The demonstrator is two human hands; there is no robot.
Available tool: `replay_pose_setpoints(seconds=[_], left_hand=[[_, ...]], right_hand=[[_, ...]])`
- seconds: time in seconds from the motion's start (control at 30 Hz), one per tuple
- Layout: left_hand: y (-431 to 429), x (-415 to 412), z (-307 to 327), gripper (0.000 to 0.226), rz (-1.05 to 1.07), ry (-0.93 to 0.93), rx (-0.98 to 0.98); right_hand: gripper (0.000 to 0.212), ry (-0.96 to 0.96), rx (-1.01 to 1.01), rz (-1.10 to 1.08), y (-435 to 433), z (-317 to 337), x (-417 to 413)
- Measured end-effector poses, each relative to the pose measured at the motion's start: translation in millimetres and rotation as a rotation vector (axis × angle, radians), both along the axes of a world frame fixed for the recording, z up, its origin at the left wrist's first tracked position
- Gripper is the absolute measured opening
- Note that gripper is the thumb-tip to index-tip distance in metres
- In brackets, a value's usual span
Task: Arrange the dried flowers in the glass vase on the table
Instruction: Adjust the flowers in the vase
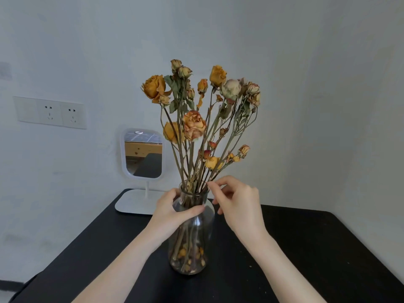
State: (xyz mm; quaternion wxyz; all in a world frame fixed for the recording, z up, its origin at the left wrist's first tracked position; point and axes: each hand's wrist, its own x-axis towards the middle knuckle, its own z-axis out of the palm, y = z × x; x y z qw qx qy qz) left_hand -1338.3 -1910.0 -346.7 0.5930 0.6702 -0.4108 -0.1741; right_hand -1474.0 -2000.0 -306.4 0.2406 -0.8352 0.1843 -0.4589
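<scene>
Our left hand [172, 208] grips the vase [193, 248] on the counter [306, 248]. Fingers [215, 185] of our right hand [240, 204] pinch a stem [216, 173] at its rim.

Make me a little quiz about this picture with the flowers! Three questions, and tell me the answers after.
1. True or false: the dried flowers stand upright in the glass vase.
2. What does the left hand grip? A) a cup B) the glass vase C) a book
3. Fill in the gap: the right hand pinches a ____ just above the vase's mouth.

Key: 1 true. 2 B. 3 stem.
</scene>
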Motion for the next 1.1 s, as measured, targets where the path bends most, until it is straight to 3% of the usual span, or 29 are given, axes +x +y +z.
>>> replay_pose_setpoints(seconds=[0.13, 0.2, 0.27, 0.37, 0.57, 0.67, 0.73, 0.8, 0.87, 0.93, 1.0, 1.1], left_hand=[[14, 4, 12, 0.053, -0.091, 0.012, 0.093], [19, 10, 20, 0.061, -0.076, 0.026, 0.094], [21, 15, 29, 0.051, -0.032, -0.040, 0.084], [21, 20, 40, 0.031, -0.056, -0.122, 0.087], [18, 21, 58, 0.013, -0.083, -0.231, 0.031], [18, 23, 67, 0.016, -0.021, -0.189, -0.073], [20, 25, 70, 0.016, -0.021, -0.147, -0.113], [25, 28, 68, 0.025, -0.064, -0.109, -0.085], [30, 31, 60, 0.041, -0.157, -0.059, 0.013], [31, 32, 52, 0.049, -0.232, -0.059, 0.108], [27, 30, 48, 0.046, -0.231, -0.085, 0.141], [20, 26, 51, 0.021, -0.184, -0.107, 0.095]], right_hand=[[0.018, 0.118, 0.163, -0.002, -12, -2, -5], [0.031, 0.208, 0.317, 0.080, -17, 0, -4], [0.046, 0.272, 0.483, 0.220, -19, 3, 0], [0.044, 0.291, 0.606, 0.377, -21, 8, 11], [0.019, 0.207, 0.567, 0.396, -22, 24, 21], [0.026, 0.102, 0.579, 0.423, -26, 33, 20], [0.006, 0.053, 0.613, 0.525, -28, 36, 17], [0.014, 0.102, 0.650, 0.573, -29, 33, 12], [0.037, 0.230, 0.655, 0.528, -31, 25, 9], [0.042, 0.334, 0.631, 0.488, -30, 20, 9], [0.035, 0.344, 0.575, 0.487, -27, 18, 11], [0.009, 0.275, 0.508, 0.472, -23, 22, 18]])
